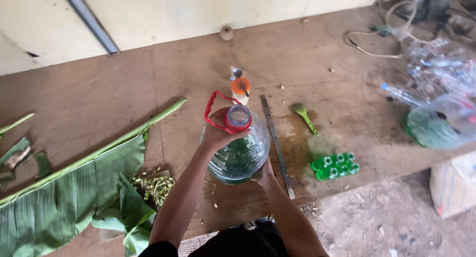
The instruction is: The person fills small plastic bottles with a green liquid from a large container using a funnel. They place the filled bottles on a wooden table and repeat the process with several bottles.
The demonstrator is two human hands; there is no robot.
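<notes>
Item: large clear plastic jug [240, 155], round-bodied, with greenish contents low inside, standing on the brown board floor [99, 98] near the centre of the view, tilted slightly toward the far side; open mouth with a blue-grey neck ring, red carrying handle [214, 113] looped at the neck and standing up to the left. Left hand [218, 135]: forearm reaching from the near edge straight toward the far side, wrist bent, fingers and thumb wrapped around the jug's shoulder just under the neck, closed on it. Right hand [263, 176]: forearm coming in from the near right, hand cupped against the lower near-right wall of the jug, fingers curled round the side and partly hidden behind it. Surroundings: long metal ruler [276, 145] lying just right of the jug, running near to far; green plastic spoon [304, 115] farther right; cluster of small green bottle caps [334, 166] to the right of the ruler; small orange-lidded container [241, 88] with a spoon on it, just beyond the jug; large banana leaf [69, 187] spread at the left, its midrib pointing toward the far right; heap of chopped green stalk pieces [156, 186] beside the leaf, near the left forearm; pile of clear plastic bottles [439, 83] at the far right
</notes>
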